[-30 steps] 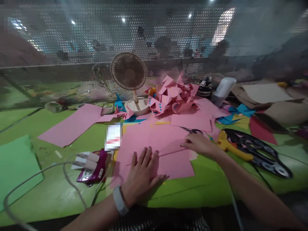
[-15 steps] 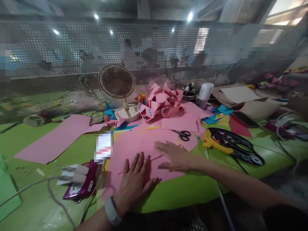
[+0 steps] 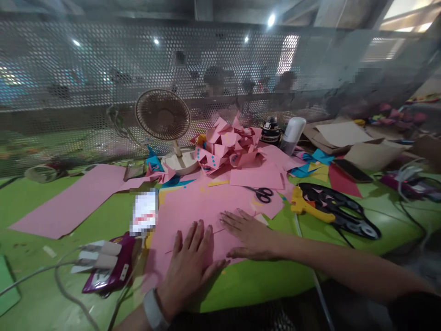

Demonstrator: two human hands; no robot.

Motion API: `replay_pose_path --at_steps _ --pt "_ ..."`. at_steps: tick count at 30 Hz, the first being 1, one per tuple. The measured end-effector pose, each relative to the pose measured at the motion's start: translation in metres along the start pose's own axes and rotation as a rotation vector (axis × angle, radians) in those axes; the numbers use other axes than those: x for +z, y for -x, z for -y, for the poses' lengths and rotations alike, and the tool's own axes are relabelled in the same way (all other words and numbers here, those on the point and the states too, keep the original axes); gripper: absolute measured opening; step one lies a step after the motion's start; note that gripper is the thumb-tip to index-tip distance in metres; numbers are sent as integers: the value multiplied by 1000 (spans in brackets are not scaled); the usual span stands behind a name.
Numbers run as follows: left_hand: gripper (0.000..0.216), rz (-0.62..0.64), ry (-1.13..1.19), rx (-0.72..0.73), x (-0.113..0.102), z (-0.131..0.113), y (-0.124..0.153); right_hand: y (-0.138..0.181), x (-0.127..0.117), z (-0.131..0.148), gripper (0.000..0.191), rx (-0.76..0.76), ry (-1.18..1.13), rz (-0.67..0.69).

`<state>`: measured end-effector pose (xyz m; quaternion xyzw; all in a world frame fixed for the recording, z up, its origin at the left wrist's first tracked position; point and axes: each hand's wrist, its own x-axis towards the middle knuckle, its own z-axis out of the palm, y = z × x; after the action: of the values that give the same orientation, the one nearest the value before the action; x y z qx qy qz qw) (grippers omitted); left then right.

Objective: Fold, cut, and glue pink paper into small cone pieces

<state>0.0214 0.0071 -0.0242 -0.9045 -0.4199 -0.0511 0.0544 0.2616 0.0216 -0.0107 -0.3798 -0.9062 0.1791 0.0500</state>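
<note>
A large sheet of pink paper (image 3: 193, 207) lies on the green tabletop, with a thin line across it between my hands. My left hand (image 3: 189, 262) rests palm down on the sheet's near part, fingers spread. To the right of it, my right hand (image 3: 250, 234) lies flat on the same paper, fingers stretched out toward the left. Neither hand holds anything. Black-handled scissors (image 3: 263, 194) lie just beyond my right hand. Behind them is a smaller pink sheet (image 3: 257, 178), in front of a heap of folded pink paper pieces (image 3: 230, 145).
A small fan (image 3: 163, 117) stands at the back beside the heap. A yellow-handled glue gun (image 3: 312, 207) rests on a black tray (image 3: 354, 211) at right. A purple power strip (image 3: 113, 266) with cords lies at left, near a phone (image 3: 144, 211). A bottle (image 3: 292, 133) stands behind.
The view has shifted slightly. My right hand has moved a little toward me on the pink paper, its fingers more spread. My left hand stays flat.
</note>
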Motion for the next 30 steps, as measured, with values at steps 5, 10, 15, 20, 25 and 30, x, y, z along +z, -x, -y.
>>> replay_pose_path --at_steps 5,10,15,20,25,30 --pt "78 8 17 33 -6 4 5 9 0 -1 86 45 -21 -17" --pt "81 13 43 17 -12 16 22 15 3 -4 81 40 -7 -43" --pt "81 12 45 -13 -12 24 38 20 9 -10 81 39 45 -85" --pt "78 -28 76 1 -14 23 40 38 12 -19 82 147 108 -79" --pt "74 -38 99 -23 -17 20 41 49 3 -29 79 213 155 -57" --pt "75 -65 115 -16 -13 21 42 3 -32 -2 55 237 195 -245"
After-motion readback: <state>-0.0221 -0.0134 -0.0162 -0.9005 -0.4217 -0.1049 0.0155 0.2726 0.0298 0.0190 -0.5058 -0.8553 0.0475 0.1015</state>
